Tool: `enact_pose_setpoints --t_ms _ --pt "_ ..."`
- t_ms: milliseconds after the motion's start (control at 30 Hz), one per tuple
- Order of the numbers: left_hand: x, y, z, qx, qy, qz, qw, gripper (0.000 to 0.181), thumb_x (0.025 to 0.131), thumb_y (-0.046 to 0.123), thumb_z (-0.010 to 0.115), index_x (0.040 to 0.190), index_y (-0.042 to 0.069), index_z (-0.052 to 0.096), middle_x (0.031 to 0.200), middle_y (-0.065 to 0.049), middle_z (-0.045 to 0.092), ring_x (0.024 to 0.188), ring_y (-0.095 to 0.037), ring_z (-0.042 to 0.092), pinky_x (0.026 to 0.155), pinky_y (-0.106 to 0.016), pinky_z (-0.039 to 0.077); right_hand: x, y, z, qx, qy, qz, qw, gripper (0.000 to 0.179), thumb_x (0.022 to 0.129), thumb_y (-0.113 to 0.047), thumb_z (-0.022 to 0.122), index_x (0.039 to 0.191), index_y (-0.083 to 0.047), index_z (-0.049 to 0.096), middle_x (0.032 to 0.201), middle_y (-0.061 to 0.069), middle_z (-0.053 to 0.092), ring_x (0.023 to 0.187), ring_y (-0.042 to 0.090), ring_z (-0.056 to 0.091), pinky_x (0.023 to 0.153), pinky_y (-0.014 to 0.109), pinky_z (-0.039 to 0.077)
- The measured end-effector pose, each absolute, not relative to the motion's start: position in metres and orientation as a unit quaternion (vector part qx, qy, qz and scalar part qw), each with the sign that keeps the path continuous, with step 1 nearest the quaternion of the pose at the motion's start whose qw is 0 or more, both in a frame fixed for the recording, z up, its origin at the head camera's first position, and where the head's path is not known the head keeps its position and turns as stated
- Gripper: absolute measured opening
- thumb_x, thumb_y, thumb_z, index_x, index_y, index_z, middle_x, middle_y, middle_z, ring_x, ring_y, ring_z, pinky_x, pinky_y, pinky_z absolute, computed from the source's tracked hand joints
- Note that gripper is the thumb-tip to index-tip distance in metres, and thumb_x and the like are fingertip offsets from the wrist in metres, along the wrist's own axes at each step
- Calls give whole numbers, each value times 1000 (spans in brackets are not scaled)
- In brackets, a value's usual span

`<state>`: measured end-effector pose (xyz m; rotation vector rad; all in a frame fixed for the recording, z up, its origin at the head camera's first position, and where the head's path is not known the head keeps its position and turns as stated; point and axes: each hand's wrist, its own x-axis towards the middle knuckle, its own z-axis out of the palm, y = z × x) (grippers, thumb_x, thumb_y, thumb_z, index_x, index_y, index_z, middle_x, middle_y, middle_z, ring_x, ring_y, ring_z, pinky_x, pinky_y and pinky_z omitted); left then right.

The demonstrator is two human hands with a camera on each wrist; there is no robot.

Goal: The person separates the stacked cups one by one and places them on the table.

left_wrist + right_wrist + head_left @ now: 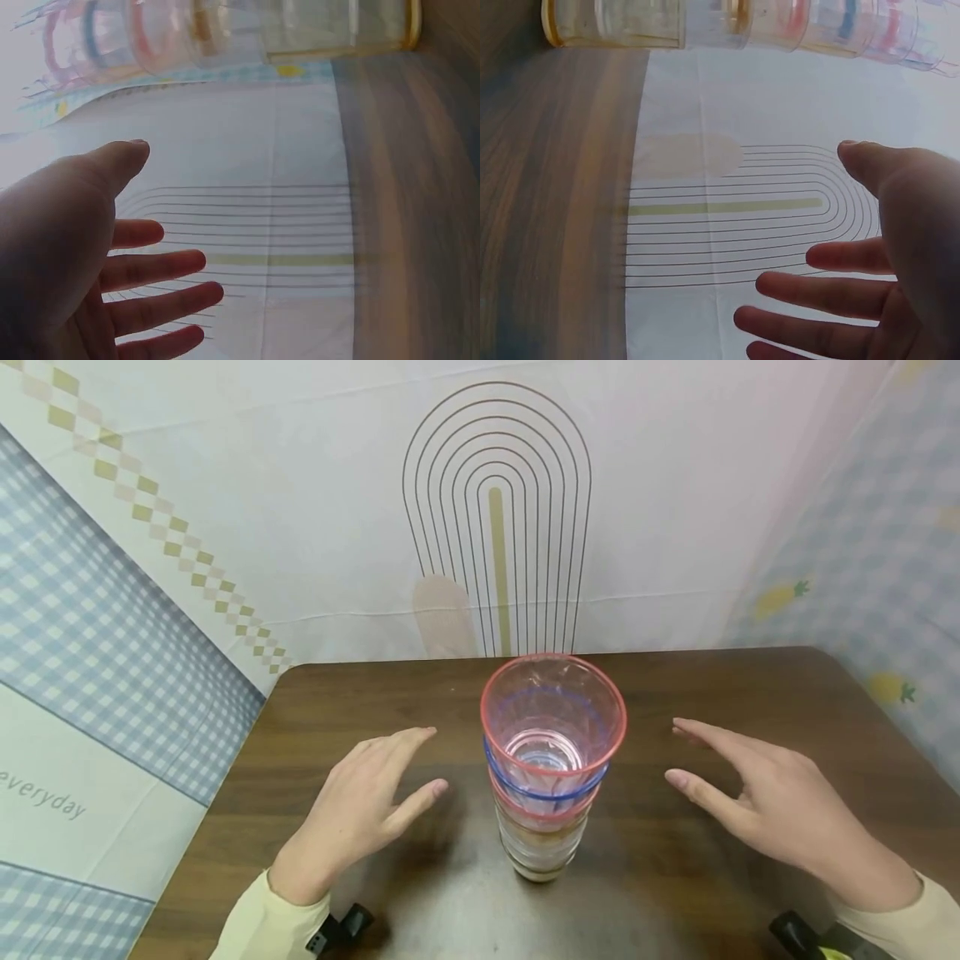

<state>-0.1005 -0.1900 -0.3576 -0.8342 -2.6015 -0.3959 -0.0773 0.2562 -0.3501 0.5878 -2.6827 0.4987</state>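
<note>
While gripping nothing, flanking with bare left hand [360,797] and bare right hand [776,802], apart, a tall stack of clear, red- and blue-rimmed cups [551,785]: vertical on the brown wood-grain table [645,877], at the left's three o'clock, the right's nine, slightly nearer left.

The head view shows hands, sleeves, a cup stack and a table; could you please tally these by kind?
Hands: 2, left hand and right hand
Sleeves: 2, left sleeve and right sleeve
Cup stack: 1
Table: 1
Total: 6
</note>
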Motion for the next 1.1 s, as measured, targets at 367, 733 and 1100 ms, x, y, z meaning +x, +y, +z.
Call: enact_pose_setpoints --t_ms 367,733,1100 --pt "-99 -187 -348 -343 -881 -252 207 45 101 30 74 142 13 65 138 0 73 120 -23 72 99 -46 61 -78 251 -345 249 -917 249 186 58 92 -20 86 146 -17 65 131 3 78 70 -9 49 63 10 41" --pt "-98 -178 -336 -353 -851 -340 187 55 92 18 81 144 14 64 139 0 71 129 -18 68 115 -25 50 -77 250 -336 249 -908 282 187 63 90 -13 87 148 -22 65 134 -3 77 118 -19 58 59 10 50" --pt "-101 -172 -331 -399 -791 -418 201 47 101 25 75 143 8 64 135 -8 73 124 -20 69 111 -25 53 -79 243 -322 274 -886 302 221 70 83 -2 89 147 -22 67 133 -15 75 118 -14 64 95 2 44"
